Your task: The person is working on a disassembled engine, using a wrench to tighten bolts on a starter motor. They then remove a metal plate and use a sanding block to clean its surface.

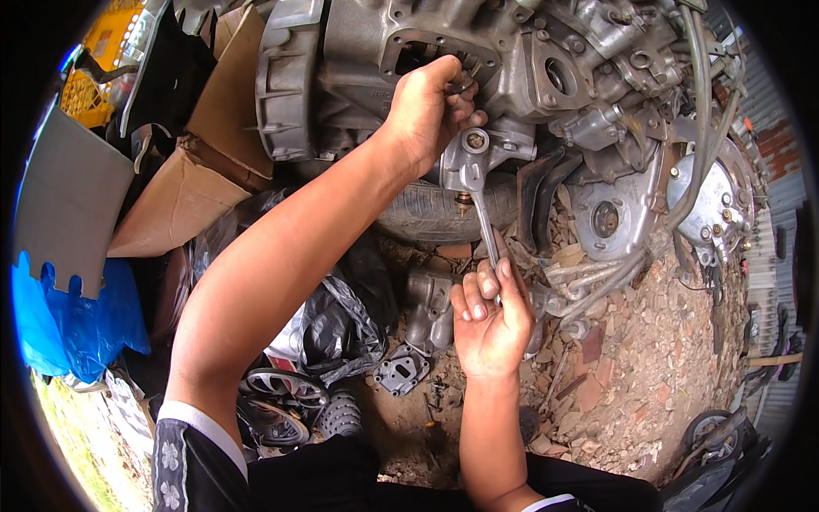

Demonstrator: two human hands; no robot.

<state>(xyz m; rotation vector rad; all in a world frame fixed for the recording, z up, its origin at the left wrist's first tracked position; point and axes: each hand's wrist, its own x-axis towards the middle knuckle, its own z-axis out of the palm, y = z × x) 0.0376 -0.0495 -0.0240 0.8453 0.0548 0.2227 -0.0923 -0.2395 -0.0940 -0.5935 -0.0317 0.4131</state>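
My right hand [495,328] is closed around the handle of a steel wrench [484,213]. The wrench points up and away, and its head lies against a grey metal housing [452,166] with a round bolt hole. Above that, my left hand [431,111] has its fingers curled beside the housing, in front of a large gearbox casing [358,51]. A bit of metal shows at its fingertips, but I cannot make out what it is. A rectangular opening [418,53] in the casing is partly hidden behind this hand.
A tyre [409,213] lies under the casing. Loose metal parts, among them a small flanged plate [401,371], rest on rubble ground [631,375]. At left are a cardboard box [183,200] and a blue plastic bag [81,320]. Hoses [699,111] hang at right near a round cover [704,196].
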